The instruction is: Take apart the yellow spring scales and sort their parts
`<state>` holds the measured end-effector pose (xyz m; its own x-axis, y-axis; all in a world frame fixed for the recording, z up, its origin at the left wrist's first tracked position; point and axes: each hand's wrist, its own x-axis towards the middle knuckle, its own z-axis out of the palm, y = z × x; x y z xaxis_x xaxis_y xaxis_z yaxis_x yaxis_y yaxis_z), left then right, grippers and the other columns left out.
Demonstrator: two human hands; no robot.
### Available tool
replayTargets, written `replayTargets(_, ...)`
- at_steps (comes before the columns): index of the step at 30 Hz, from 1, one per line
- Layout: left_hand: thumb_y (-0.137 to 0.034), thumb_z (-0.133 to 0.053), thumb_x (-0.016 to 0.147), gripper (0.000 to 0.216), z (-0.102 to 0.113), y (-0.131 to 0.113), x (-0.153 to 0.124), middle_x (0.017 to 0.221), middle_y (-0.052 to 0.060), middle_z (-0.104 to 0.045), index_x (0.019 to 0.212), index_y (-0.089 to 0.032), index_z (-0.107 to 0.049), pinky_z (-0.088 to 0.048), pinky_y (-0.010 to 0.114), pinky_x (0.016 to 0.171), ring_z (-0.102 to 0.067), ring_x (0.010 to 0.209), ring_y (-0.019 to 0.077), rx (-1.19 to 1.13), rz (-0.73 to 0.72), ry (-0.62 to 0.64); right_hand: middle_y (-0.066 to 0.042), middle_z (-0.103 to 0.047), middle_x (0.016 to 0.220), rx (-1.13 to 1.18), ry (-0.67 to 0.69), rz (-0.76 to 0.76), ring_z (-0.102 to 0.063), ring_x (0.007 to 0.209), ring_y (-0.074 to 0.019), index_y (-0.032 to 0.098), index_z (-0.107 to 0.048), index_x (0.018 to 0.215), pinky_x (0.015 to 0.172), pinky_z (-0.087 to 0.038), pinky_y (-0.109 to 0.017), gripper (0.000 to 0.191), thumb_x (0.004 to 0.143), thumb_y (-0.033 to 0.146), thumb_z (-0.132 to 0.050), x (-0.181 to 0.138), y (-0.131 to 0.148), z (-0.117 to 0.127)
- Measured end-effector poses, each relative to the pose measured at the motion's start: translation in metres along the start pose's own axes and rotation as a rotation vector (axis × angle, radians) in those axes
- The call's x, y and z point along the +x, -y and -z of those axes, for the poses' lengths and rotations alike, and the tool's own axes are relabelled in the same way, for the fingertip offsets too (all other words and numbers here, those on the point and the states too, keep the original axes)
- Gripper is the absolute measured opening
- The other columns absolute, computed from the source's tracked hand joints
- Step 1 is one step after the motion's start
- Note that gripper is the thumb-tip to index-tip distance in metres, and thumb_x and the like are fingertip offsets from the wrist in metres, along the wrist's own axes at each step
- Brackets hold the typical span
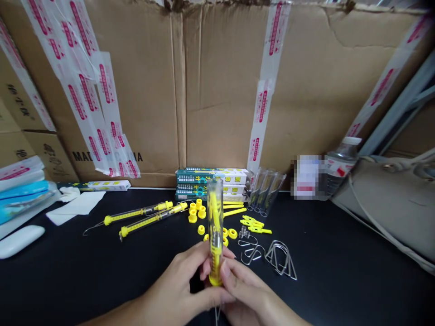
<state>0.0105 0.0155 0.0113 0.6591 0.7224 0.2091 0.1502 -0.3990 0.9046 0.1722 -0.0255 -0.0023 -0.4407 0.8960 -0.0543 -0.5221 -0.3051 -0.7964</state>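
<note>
A half-assembled spring scale (215,222), a clear tube with yellow parts and a small spring inside, stands nearly upright before me. My left hand (180,283) is closed around its lower end from the left. From the other side my right hand (249,285) pinches the tube near the yellow bottom cap. A wire hook (217,314) hangs below, partly hidden by my fingers. Just beyond lie yellow caps (192,215), yellow rings (233,233), flat yellow pieces (260,229), small springs (244,232), S-shaped wire hooks (251,254) and triangular wire loops (280,259).
Two whole spring scales (152,219) lie at left. Stacked printed boxes (212,183) and clear tubes (267,192) stand against a big carton (217,90). A bottle (341,170) and bag (390,208) are at right; a white mouse-like object (22,241) and tissue pack (25,194) at left.
</note>
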Motion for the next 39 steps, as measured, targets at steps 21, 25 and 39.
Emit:
replayTargets(21, -0.027, -0.071, 0.080, 0.017, 0.002, -0.006, 0.003, 0.086, 0.004, -0.075, 0.093, -0.015, -0.072, -0.055, 0.028, 0.074, -0.070, 0.076, 0.0183, -0.143, 0.231, 0.033, -0.004, -0.069, 0.104, -0.738, -0.252, 0.591, -0.064, 0.099, -0.0188, 0.030, -0.055, 0.120, 0.089, -0.052, -0.031, 0.021, 0.101, 0.041, -0.054, -0.014, 0.031, 0.017)
replayTargets(25, -0.032, -0.071, 0.080, 0.021, 0.001, -0.005, 0.004, 0.079, 0.002, -0.072, 0.091, -0.014, -0.068, -0.055, 0.027, 0.068, -0.071, 0.068, 0.0174, -0.192, 0.310, 0.028, -0.004, -0.066, 0.104, -0.835, -0.521, 0.847, -0.062, 0.100, -0.0184, 0.027, -0.059, 0.105, 0.088, -0.052, -0.029, 0.013, 0.099, 0.039, -0.056, -0.007, 0.062, 0.032)
replayTargets(39, -0.027, -0.072, 0.079, 0.018, 0.000, 0.004, 0.004, 0.078, 0.001, -0.068, 0.084, -0.016, -0.058, -0.055, 0.025, 0.061, -0.067, 0.065, 0.0137, -0.384, 0.281, -0.024, -0.008, -0.079, 0.080, -1.330, -0.854, 0.488, -0.072, 0.066, -0.0279, 0.020, -0.075, 0.080, 0.065, -0.053, -0.041, 0.015, 0.072, 0.032, -0.075, -0.014, 0.127, 0.078)
